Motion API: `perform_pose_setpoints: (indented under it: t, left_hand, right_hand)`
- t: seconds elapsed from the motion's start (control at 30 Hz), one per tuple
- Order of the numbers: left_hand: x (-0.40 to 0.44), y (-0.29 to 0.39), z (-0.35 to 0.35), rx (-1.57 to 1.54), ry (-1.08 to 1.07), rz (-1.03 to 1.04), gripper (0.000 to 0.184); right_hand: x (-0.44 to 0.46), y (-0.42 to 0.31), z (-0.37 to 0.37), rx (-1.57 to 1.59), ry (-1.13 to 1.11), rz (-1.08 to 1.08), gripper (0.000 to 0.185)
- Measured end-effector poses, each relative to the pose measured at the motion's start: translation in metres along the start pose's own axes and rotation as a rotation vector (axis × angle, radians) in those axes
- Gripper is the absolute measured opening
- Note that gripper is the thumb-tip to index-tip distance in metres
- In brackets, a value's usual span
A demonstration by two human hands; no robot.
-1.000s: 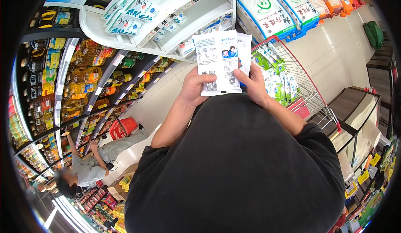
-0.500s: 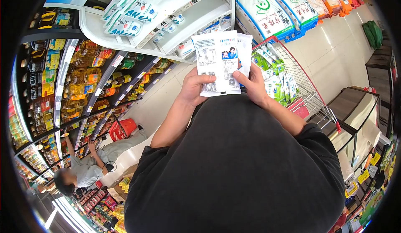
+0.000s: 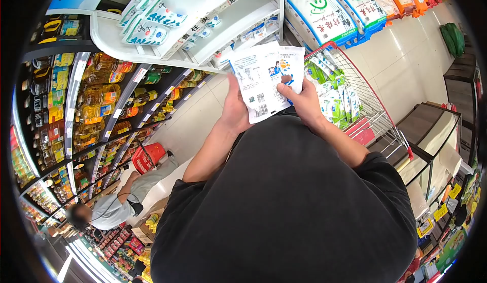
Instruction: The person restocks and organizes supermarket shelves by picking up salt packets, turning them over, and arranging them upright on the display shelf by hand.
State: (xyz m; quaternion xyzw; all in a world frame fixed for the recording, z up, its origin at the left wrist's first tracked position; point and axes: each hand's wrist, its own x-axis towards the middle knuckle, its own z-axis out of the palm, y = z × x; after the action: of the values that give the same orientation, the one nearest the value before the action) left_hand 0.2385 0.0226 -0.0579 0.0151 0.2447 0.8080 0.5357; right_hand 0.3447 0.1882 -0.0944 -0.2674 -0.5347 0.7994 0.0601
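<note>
Two flat white salt packets (image 3: 257, 75) are held in front of my chest, fanned apart, with small print, a barcode and a cartoon picture on their faces. My right hand (image 3: 306, 103) grips them at the right edge, thumb pressed on the front and another fingertip showing between the packets. My left hand (image 3: 234, 111) is at the left edge of the front packet; its thumb points up along the side, slightly blurred, and its other fingers are hidden behind. More salt packets (image 3: 147, 32) lie on the white display shelf (image 3: 114, 39) ahead.
A shopping cart (image 3: 373, 98) holding several green-and-white packets stands close on my right. Large rice bags (image 3: 322, 11) are stacked behind it. Shelves of oil bottles (image 3: 99, 93) line the left, where a person (image 3: 114, 207) bends near a red basket (image 3: 148, 156).
The packets have tilted and spread wider apart. My left thumb has moved off the front face to the edge. The person at left has lowered their arm from the shelf.
</note>
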Motion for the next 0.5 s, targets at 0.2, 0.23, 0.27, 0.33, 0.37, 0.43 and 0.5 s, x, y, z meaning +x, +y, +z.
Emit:
perform_pose_setpoints:
  t: [0.2,0.23,0.27,0.33,0.37,0.43,0.5]
  left_hand:
    - [0.018,-0.019,-0.028,-0.037,0.304,-0.101,0.086]
    - [0.02,-0.02,-0.037,-0.049,0.315,-0.121,0.082]
    - [0.023,-0.022,-0.045,-0.049,0.318,-0.134,0.082]
    - [0.034,-0.02,-0.052,-0.025,0.286,-0.175,0.075]
    - [0.04,-0.019,-0.055,-0.024,0.289,-0.191,0.075]
    - [0.054,-0.017,-0.061,-0.031,0.184,-0.271,0.09]
    - [0.069,-0.014,-0.063,0.05,0.168,-0.292,0.096]
  right_hand:
    - [0.006,0.029,-0.013,-0.171,0.068,0.076,0.048]
    - [0.005,0.035,-0.014,-0.165,0.078,0.085,0.048]
    - [0.004,0.042,-0.014,-0.162,0.1,0.077,0.048]
    - [0.006,0.052,-0.016,-0.167,0.132,0.055,0.047]
    - [0.008,0.055,-0.018,-0.16,0.144,0.063,0.047]
    - [0.009,0.06,-0.024,-0.088,0.139,0.135,0.046]
    - [0.011,0.07,-0.026,-0.042,0.176,0.067,0.044]
